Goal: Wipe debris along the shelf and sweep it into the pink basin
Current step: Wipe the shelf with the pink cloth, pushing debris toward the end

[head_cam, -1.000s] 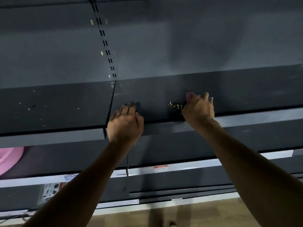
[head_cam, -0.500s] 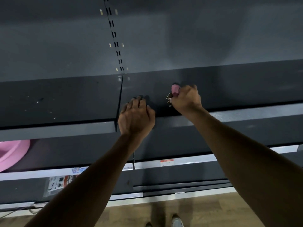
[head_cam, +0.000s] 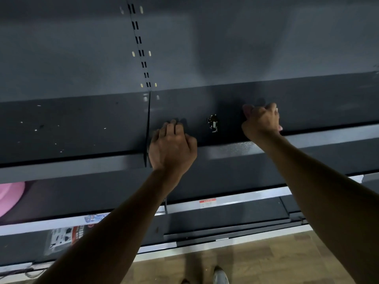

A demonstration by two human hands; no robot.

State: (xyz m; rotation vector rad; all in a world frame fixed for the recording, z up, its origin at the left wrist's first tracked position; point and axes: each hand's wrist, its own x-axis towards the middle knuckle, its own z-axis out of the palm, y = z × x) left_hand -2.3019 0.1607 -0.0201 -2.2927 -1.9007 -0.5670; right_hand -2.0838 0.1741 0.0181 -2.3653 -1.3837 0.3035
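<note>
On the shelf [head_cam: 307, 103], debris [head_cam: 213, 123] between left hand [head_cam: 172, 146], right hand [head_cam: 261, 121]

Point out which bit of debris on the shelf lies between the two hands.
The dark metallic clump, alone between left hand and right hand; the pale specks lie on the left panel.

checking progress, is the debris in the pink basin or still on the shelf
On the shelf: the debris lies between both hands; the pink basin sits lower left.
</note>
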